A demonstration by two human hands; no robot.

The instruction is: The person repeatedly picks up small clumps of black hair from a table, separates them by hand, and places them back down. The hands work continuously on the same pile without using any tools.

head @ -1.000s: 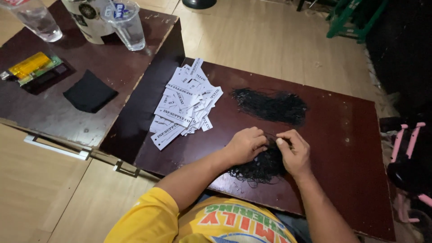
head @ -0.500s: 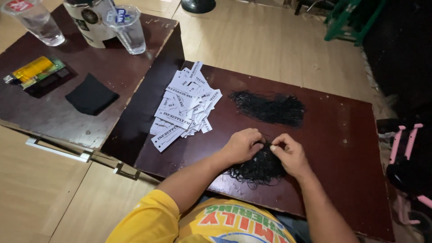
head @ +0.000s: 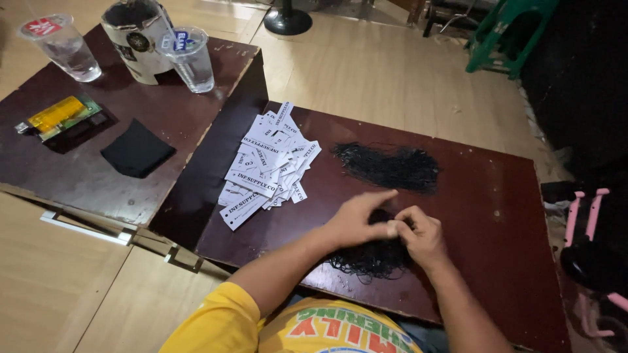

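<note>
Left hand (head: 356, 221) & right hand (head: 418, 232) are meeting fingertip to fingertip, both pinching at the near black thread pile (head: 373, 256) – lying on the dark table (head: 497, 216), just right of the white tags (head: 265, 167).

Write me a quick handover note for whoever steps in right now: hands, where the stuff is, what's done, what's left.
Left hand and right hand: fingertips meet, pinching black string over the near string pile.
Second string pile lies farther back on the dark table.
White paper tags sit heaped to the left, untouched.
Done: no strung tag can be seen.
Left: likely both piles and the whole heap of tags.
</note>
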